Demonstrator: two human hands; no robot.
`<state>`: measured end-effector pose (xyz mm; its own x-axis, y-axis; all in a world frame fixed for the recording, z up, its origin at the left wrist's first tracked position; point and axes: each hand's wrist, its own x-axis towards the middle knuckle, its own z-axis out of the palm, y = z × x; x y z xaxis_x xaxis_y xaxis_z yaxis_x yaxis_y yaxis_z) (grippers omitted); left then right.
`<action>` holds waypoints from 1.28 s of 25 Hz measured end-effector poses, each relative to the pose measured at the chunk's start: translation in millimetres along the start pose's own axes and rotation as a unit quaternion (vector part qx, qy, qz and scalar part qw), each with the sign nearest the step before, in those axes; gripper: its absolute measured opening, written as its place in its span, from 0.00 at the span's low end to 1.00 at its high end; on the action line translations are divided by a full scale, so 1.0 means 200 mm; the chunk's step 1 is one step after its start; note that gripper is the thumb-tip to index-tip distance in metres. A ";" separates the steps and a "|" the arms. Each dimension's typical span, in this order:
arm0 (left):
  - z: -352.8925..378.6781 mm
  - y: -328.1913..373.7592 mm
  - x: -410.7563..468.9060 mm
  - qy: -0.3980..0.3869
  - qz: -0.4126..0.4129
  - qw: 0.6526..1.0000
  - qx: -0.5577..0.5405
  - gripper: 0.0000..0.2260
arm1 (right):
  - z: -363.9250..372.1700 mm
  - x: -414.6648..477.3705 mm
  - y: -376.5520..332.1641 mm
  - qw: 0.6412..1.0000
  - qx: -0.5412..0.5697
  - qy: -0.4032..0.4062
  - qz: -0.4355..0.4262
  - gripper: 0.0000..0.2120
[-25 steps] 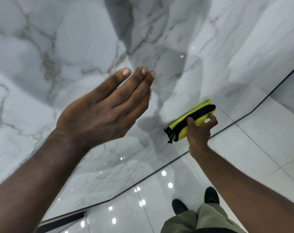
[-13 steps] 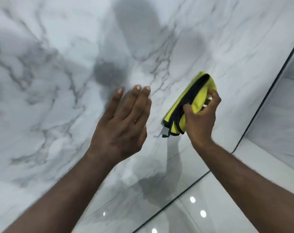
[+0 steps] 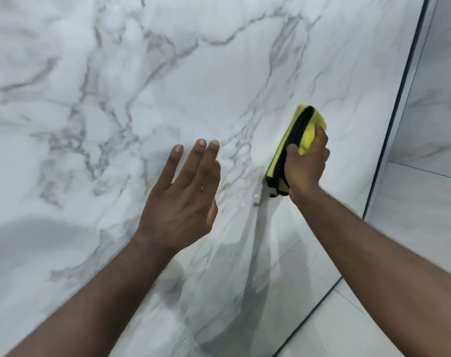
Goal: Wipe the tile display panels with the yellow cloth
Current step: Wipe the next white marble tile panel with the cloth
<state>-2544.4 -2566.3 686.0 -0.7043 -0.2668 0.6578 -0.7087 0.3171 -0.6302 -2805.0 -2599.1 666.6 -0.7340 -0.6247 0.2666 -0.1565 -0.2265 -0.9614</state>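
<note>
Yellow cloth (image 3: 306, 143), folded into a thick pad, sits pressed against the marble tile panel (image 3: 167, 86) inside the right hand's (image 3: 305, 166) curled fingers; left of that grip, the left hand (image 3: 183, 202) spreads empty, seemingly bracing the panel.

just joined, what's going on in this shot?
A person is wiping a marble-look tile panel. The right hand grips a folded yellow cloth with black trim and holds it against the panel, near the dark edge strip on the panel's right side. The left hand is open with straight fingers, raised left of the cloth; whether it touches the tile is unclear.
</note>
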 end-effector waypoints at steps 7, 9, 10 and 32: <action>0.07 0.04 0.10 0.013 0.008 1.000 0.008 0.25 | 0.02 0.04 -0.04 0.986 -0.021 -0.026 -0.164 0.36; 0.08 0.08 0.15 0.026 0.004 1.000 0.001 0.24 | 0.02 0.11 -0.05 0.998 0.012 0.024 -0.058 0.36; 0.09 0.10 0.17 0.027 0.009 1.000 0.006 0.23 | 0.01 0.10 -0.04 0.993 -0.003 0.002 -0.117 0.35; 0.45 0.58 0.36 -0.081 0.214 0.973 0.036 0.32 | -0.30 -0.05 1.37 0.902 -0.043 -0.068 0.424 0.32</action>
<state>-2681.6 -2630.1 622.7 -0.9285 -0.2667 0.2585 -0.3459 0.3677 -0.8632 -2879.7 -2610.5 396.4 -0.5269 -0.6334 -0.5668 0.3675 0.4315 -0.8238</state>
